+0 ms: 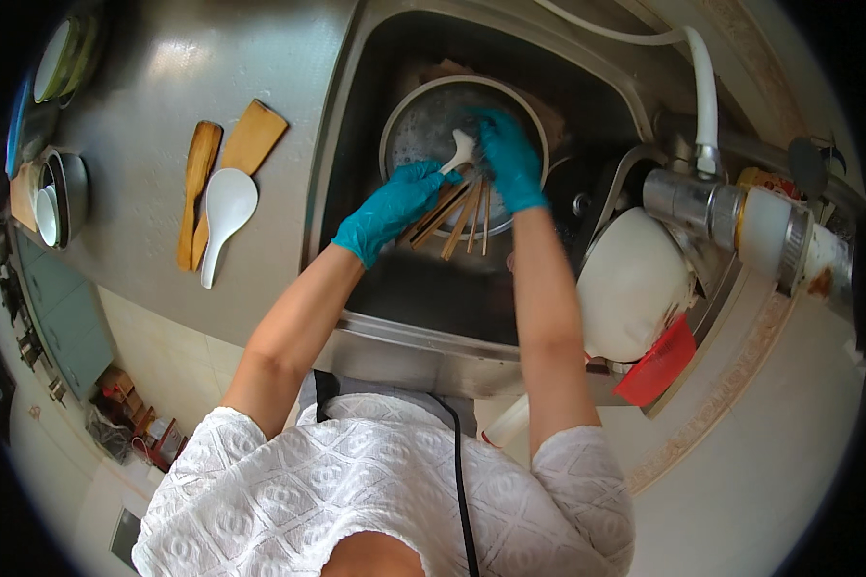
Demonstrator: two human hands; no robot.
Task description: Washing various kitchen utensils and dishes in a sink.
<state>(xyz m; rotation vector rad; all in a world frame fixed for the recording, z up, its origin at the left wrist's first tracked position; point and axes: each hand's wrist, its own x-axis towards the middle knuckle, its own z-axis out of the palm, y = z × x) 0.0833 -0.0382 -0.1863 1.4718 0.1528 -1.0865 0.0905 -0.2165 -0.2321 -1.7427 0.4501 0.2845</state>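
My left hand, in a teal glove, grips the handle of a white spoon over a round metal basin. Bubbly water lies in the basin, which stands in the sink. My right hand, gloved alike, reaches into the basin just right of the spoon. Its fingers are blurred, and whether they hold anything is hidden. Several chopsticks lean over the basin's near rim, between my two hands.
Left on the steel counter lie a white rice paddle and two wooden spatulas. Stacked bowls stand farther left. Right of the sink are a pale rounded vessel, a red basket and a metal faucet fitting.
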